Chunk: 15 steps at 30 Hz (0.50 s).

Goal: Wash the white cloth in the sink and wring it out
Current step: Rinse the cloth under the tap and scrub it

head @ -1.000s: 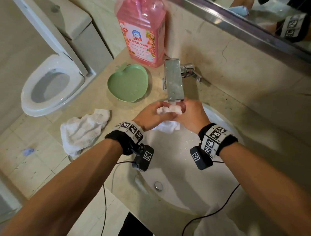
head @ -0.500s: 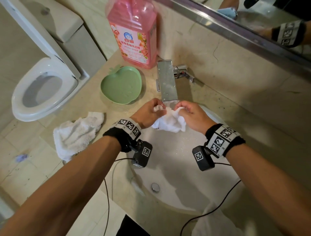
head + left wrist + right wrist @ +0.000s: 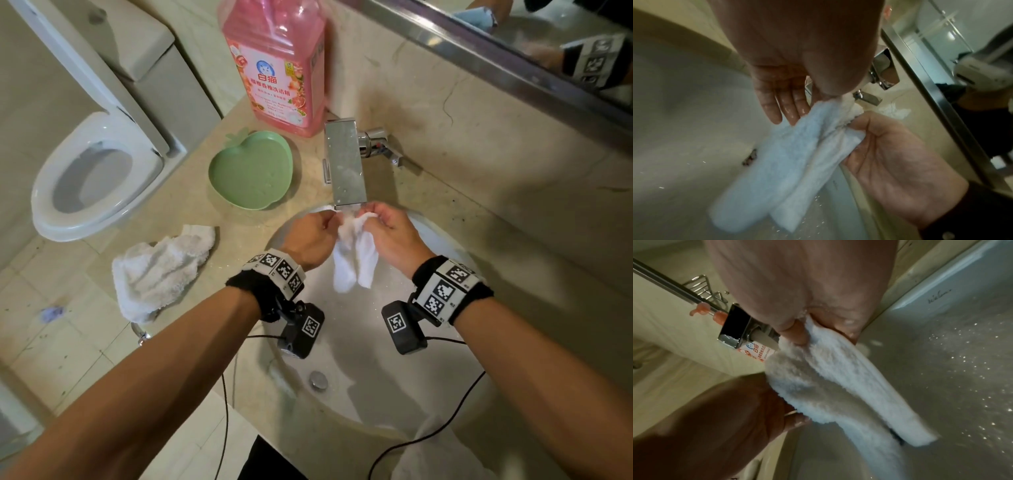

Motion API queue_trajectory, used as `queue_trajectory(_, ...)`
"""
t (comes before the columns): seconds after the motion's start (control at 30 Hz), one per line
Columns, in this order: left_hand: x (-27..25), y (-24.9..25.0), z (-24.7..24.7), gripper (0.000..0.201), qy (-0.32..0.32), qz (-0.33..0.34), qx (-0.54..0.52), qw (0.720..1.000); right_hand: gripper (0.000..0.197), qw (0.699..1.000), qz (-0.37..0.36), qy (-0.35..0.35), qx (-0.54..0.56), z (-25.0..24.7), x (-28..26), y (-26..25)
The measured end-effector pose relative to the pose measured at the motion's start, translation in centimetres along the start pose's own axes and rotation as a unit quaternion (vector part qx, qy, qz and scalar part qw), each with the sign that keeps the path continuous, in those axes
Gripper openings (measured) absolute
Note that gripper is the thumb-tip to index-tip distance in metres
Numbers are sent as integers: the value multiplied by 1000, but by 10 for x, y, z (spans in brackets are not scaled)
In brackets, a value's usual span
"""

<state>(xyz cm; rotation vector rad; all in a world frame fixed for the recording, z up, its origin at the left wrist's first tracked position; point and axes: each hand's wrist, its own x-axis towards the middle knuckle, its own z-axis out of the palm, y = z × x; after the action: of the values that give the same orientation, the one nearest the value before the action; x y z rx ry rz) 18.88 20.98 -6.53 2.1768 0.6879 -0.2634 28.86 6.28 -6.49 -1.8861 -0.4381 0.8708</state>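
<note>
The wet white cloth [image 3: 354,260] hangs in two folds over the sink [image 3: 376,394], just under the spout of the square chrome faucet [image 3: 344,164]. My left hand [image 3: 330,217] pinches its top edge from the left, between thumb and forefinger, with the other fingers [image 3: 785,107] held out straight. My right hand [image 3: 368,216] pinches the same edge from the right. In the left wrist view the cloth [image 3: 789,162] droops toward the basin. The right wrist view shows the cloth [image 3: 838,386] leaving my thumb and fingers. Droplets speckle the basin.
On the counter stand a pink detergent bottle [image 3: 277,65] and a green apple-shaped dish [image 3: 251,169]. A second white towel [image 3: 161,270] lies at the counter's left edge. A toilet [image 3: 99,178] is further left, a mirror [image 3: 513,44] behind. The drain plug [image 3: 318,379] sits low in the basin.
My hands had the cloth bunched tight between them under the spout. They have drawn slightly apart, and the cloth now hangs down longer in two folds.
</note>
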Motion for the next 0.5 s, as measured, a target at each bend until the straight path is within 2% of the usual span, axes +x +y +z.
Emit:
queue_trajectory(0.07, -1, 7, -3, 44, -17, -26, -90, 995, 25, 1000, 8, 16, 18, -2, 1, -3)
queue_trajectory(0.13, -2, 9, -7, 38, -52, -24, -161, 985, 23, 999, 9, 9, 40, -5, 1, -4)
queue_trajectory(0.2, -4, 10, -9, 32, -63, 25, -91, 994, 25, 999, 8, 1, 32, -5, -2, -3)
queue_trajectory(0.33, -7, 11, -12, 28, -57, 81, 6, 995, 22, 995, 1, 31, -93, -2, 0, 8)
queue_trajectory(0.43, -9, 4, -23, 30, -69, 71, 44, 994, 22, 984, 2, 48, -171, -4, 3, 16)
queue_trajectory(0.5, -13, -1, -34, 31, -100, 59, 9, 993, 38, 982, -10, 6, -189, -5, 3, 16)
